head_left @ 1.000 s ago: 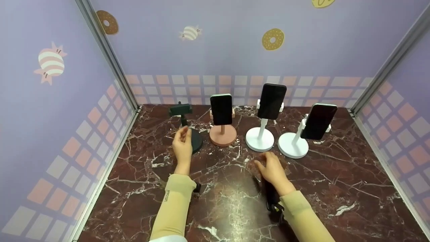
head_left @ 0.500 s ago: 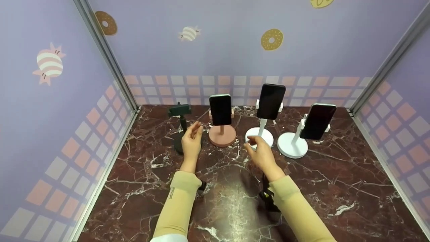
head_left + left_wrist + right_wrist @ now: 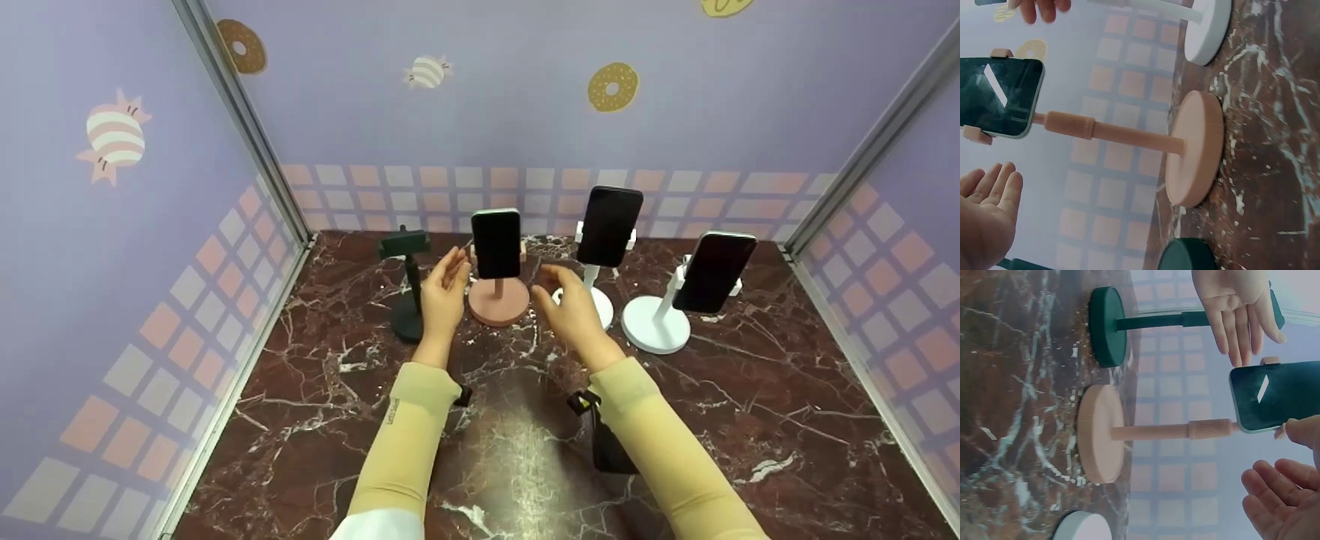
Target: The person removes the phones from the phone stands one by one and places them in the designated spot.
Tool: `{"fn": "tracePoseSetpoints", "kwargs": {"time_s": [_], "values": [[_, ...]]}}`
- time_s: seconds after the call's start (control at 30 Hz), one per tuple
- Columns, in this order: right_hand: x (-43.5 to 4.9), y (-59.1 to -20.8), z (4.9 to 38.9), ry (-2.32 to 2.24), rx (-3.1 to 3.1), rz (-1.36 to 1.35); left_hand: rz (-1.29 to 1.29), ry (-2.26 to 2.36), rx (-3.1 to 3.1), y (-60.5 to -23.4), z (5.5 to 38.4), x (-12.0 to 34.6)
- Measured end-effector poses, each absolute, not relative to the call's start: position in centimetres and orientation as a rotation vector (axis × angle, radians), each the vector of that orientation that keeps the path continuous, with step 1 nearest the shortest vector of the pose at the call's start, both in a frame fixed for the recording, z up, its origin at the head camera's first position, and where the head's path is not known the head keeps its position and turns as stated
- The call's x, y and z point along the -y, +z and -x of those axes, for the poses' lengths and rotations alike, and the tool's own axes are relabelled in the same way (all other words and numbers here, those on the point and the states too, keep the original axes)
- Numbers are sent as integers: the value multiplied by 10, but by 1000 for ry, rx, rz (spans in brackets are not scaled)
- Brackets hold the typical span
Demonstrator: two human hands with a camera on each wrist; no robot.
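Note:
A dark-screened smartphone is clamped upright in a pink phone stand with a round base. To its left is my left hand, palm inward and fingers extended; the left wrist view shows those fingers just apart from the phone. My right hand is on the phone's other side, fingers loosely bent, in front of a white phone stand. In the right wrist view its thumb overlaps the phone's edge; touching or not, I cannot tell. Neither hand holds anything.
Left of my left hand stands a dark green phone stand with no phone. Two white stands on the right carry phones, one black phone and one tilted phone. A dark object shows beside my right forearm. Purple walls enclose the marble-patterned table.
My left hand has moved right, from in front of the green stand to beside the pink one. My right hand has moved forward and left towards the phone in the pink stand.

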State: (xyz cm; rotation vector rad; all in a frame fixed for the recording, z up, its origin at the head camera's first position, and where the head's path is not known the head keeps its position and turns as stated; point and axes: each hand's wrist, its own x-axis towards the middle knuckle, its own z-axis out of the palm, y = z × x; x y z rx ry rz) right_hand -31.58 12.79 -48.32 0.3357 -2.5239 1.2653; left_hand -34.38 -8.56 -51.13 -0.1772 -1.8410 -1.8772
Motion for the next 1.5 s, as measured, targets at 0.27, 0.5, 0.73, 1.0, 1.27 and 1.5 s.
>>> {"fn": "tracePoseSetpoints", "kwargs": {"time_s": [0.27,0.5,0.73,1.0,1.27,1.5], "values": [[-120,-467,328,1298,2501,-324,230,-1873,1864,-501,346,85],[-116,-459,333,1328,2482,-329,238,-1856,1885,-496,347,86],[-113,-455,340,1360,2452,-359,287,-1870,1875,-494,349,85],[-109,-449,344,1383,2464,-379,283,-1838,1908,-491,350,85],[-107,-446,349,1404,2489,-404,305,-1812,1960,-490,352,86],[-107,-451,356,1442,2513,-400,285,-1738,2031,-492,353,87]]}}
